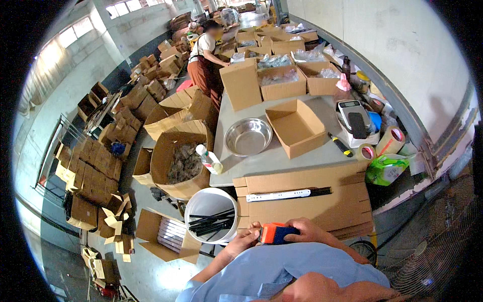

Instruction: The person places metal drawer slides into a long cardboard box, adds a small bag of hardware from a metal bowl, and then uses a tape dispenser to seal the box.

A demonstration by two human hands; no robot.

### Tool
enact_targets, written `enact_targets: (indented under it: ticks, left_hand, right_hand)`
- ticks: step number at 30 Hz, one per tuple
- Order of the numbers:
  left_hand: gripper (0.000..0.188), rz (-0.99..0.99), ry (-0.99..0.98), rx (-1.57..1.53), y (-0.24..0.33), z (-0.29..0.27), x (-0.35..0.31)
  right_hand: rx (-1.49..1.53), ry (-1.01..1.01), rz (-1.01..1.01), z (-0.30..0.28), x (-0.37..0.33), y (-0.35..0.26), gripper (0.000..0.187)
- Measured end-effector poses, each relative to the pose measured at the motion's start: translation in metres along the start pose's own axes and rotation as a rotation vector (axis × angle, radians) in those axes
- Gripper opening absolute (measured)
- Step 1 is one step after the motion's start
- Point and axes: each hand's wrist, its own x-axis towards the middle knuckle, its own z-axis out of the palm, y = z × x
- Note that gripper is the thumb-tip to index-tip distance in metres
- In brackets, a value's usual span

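My right hand [305, 232] is closed around an orange and dark-blue tape measure [273, 232], held low in front of my body at the near edge of the cardboard. My left hand [246, 237] is at its left end with the fingers pinched together; what lies between them is too small to make out. Just beyond both hands, flattened cardboard sheets [302, 216] lie stacked on the table. On them rests a white slotted metal rail [278, 195], like a drawer slide, with thin black strips [321, 192] at its right end.
Left of the cardboard stands a white bucket [193, 226] of black strips. Farther back are a steel bowl [248, 137], a cardboard tray [296, 126], a yellow-black cutter [341, 145], a scale [354, 121] and tape rolls [391, 140]. A co-worker [204, 60] stands at the table's far left.
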Motion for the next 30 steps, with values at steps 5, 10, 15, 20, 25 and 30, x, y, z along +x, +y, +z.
enact_targets:
  ticks: [5,10,15,20,25,30]
  left_hand:
    - [0.039,-0.210,0.057,0.150,0.021,0.022,-0.010]
    - [0.042,-0.158,0.105,0.401,0.020,0.019,-0.012]
    - [0.035,0.158,0.034,0.582,0.019,0.017,-0.009]
    - [0.036,0.330,-0.021,0.795,0.028,0.013,-0.008]
    - [0.038,0.517,-0.026,0.919,0.026,0.015,-0.005]
    - [0.032,0.234,0.128,0.441,0.022,0.025,-0.008]
  right_hand:
    - [-0.026,-0.064,0.000,0.003,0.000,0.008,0.052]
    - [-0.025,-0.049,0.090,0.010,-0.002,-0.008,0.058]
    - [0.126,0.075,0.126,0.020,0.001,-0.009,0.065]
    - [-0.042,0.130,-0.056,0.024,0.003,0.005,0.061]
    - [0.016,0.081,-0.026,0.024,0.003,0.016,0.056]
    - [-0.078,0.152,-0.134,0.016,0.009,0.005,0.055]
